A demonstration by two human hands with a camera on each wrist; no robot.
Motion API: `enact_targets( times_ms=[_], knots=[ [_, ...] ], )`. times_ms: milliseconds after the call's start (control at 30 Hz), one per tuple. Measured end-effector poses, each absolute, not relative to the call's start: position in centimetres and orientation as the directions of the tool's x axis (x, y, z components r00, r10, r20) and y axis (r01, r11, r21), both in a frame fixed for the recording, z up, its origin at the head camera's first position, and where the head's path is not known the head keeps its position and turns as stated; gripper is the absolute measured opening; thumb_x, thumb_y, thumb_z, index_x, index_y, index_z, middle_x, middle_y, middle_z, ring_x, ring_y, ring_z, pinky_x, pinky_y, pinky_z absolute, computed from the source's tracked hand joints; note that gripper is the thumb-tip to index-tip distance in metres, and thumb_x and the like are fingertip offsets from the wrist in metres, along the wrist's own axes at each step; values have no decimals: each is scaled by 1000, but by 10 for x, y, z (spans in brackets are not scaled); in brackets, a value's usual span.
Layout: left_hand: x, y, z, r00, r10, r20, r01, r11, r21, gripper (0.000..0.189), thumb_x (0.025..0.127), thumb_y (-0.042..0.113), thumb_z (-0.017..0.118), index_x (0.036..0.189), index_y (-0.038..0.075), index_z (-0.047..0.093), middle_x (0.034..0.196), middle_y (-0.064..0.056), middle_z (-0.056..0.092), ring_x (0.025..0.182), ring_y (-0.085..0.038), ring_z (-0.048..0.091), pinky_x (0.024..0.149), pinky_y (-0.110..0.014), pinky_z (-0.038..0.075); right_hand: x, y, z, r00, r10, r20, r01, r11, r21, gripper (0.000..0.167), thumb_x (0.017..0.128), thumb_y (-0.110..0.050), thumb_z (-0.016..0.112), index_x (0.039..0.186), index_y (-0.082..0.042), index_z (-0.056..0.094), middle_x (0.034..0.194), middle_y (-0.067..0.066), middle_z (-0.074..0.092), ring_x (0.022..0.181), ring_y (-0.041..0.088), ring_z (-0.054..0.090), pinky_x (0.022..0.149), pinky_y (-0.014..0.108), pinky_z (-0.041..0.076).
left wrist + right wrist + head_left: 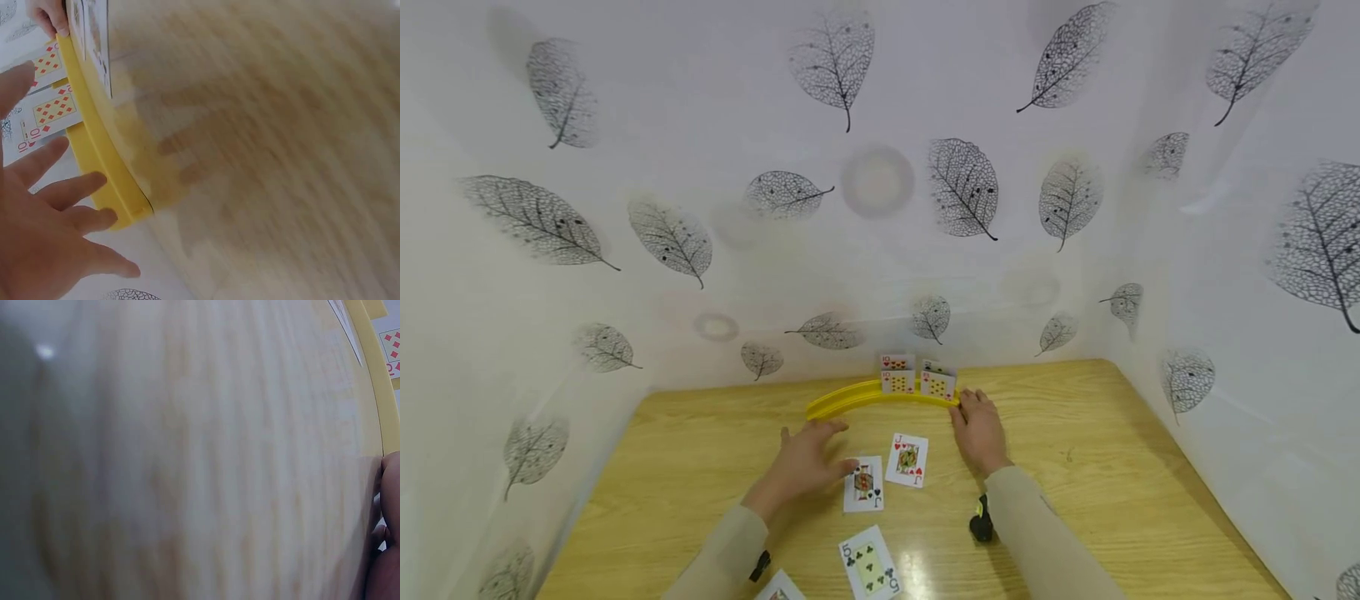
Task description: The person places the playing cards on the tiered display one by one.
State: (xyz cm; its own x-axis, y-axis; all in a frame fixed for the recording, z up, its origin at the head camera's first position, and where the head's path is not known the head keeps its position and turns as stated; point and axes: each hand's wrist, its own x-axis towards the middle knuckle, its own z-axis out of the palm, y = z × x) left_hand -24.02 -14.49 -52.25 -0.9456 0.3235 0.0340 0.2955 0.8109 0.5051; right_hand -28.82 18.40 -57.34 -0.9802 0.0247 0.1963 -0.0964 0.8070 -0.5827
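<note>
A curved yellow card holder (842, 398) stands at the back of the table with several playing cards upright in it. Among them are a ten of diamonds (898, 382) and another diamond card (937, 384). My right hand (981, 429) holds the holder's right end, thumb in front and fingers beyond it; the right wrist view shows only a bit of this hand. My left hand (805, 458), its fingers spread and holding nothing, hovers left of a jack of spades (865, 485). The thumb overlaps that card's edge; contact cannot be told. A jack of hearts (907, 460) lies between the hands.
Nearer me lie a five of clubs (870, 564) and a partly cut-off card (780, 588). A small black object (981, 521) is beside my right wrist. White sheeting (880, 275) with leaf prints rises behind and beside the wooden table (1075, 467).
</note>
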Motion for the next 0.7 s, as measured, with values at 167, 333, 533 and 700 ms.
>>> enact_targets(
  times_ms=[167, 333, 533, 700],
  knots=[
    [-226, -152, -524, -927, 373, 19, 350, 849, 397, 86, 88, 66, 73, 155, 17, 52, 161, -27, 45, 152, -63, 25, 113, -90, 4, -287, 184, -572, -979, 17, 201, -103, 817, -568, 51, 110, -24, 56, 148, 10, 51, 158, 25, 49, 153, 47, 37, 129, 60, 28],
    [-213, -154, -528, -930, 367, -34, 334, 878, 344, 95, 87, 77, 65, 161, 23, 44, 168, -30, 29, 156, -61, 14, 117, -87, 1, -286, 184, -570, -982, 19, 186, -93, 812, -576, 52, 110, -25, 55, 149, 9, 51, 159, 24, 49, 154, 46, 36, 129, 59, 27],
    [-202, -153, -533, -931, 348, -110, 281, 876, 392, 100, 85, 82, 62, 165, 26, 37, 171, -30, 19, 155, -64, 8, 117, -86, -4, -286, 183, -569, -982, 25, 189, -91, 810, -579, 53, 110, -26, 55, 149, 9, 51, 159, 24, 49, 154, 46, 37, 129, 59, 28],
    [-197, -153, -535, -929, 348, -127, 268, 869, 416, 103, 84, 79, 66, 165, 22, 36, 170, -34, 19, 152, -69, 11, 112, -91, 0, -286, 183, -569, -983, 21, 182, -89, 812, -576, 53, 111, -27, 55, 150, 9, 50, 160, 24, 48, 155, 45, 36, 129, 59, 27]
  ],
)
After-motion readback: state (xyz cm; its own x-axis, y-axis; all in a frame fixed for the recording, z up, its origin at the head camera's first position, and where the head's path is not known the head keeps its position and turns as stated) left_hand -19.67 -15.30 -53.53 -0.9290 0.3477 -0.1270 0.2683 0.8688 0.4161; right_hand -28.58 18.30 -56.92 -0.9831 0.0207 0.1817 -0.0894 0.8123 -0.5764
